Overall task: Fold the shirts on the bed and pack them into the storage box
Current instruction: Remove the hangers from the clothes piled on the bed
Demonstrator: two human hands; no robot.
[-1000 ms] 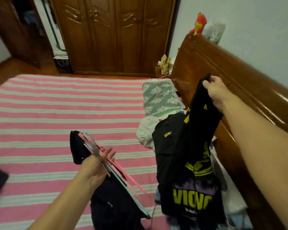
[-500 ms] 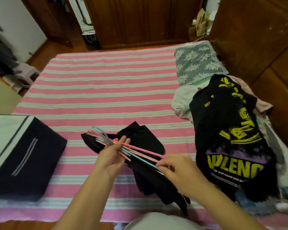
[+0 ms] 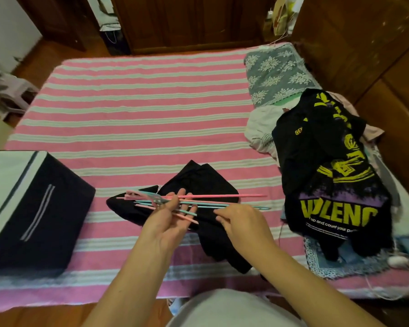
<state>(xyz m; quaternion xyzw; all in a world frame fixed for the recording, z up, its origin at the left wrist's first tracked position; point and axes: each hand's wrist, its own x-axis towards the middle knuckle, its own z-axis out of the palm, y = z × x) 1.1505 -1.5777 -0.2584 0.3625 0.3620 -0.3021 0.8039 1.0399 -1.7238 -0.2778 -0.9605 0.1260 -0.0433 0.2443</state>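
- The left hand (image 3: 168, 223) carries a bundle of thin pink and teal hangers (image 3: 194, 201) across its palm and loosely curled fingers; the right hand (image 3: 241, 220) pinches the bundle at its right end, above the bed's near edge.
- Under the hangers a plain black shirt (image 3: 206, 185) lies crumpled on the striped bed (image 3: 132, 109), near the middle of the near edge; it looks unfolded.
- A black shirt with yellow print (image 3: 328, 185) is draped over a heap of clothes (image 3: 262, 128) along the right edge, below the grey pillow (image 3: 274, 74); none of these look folded.
- The dark storage box (image 3: 33, 208) stands at the near left corner; its inside is out of sight, so whether anything is packed cannot be told.
- Judgement: early stage. Hangers need setting aside, then folding and packing remain.
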